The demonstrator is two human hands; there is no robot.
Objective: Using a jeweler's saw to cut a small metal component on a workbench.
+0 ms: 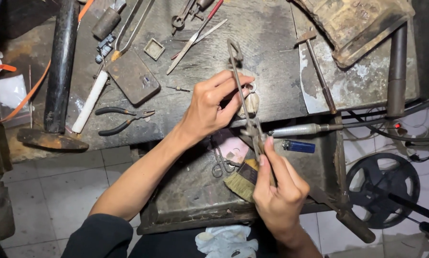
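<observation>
Fingers of the left hand (209, 107) are pinched on a small pale ring-like workpiece (251, 93) at the worktop (272, 52) edge, while fingers of the right hand (277, 188) are closed round the lower end of a long thin metal tool (245, 102), probably a saw frame or file, which runs up past the left fingertips. To do this well, I judge the piece should stay braced against the worktop and the strokes light and straight. A flat brush (241, 181) lies just below the right fingers, a blue lighter (298, 146) beside them.
</observation>
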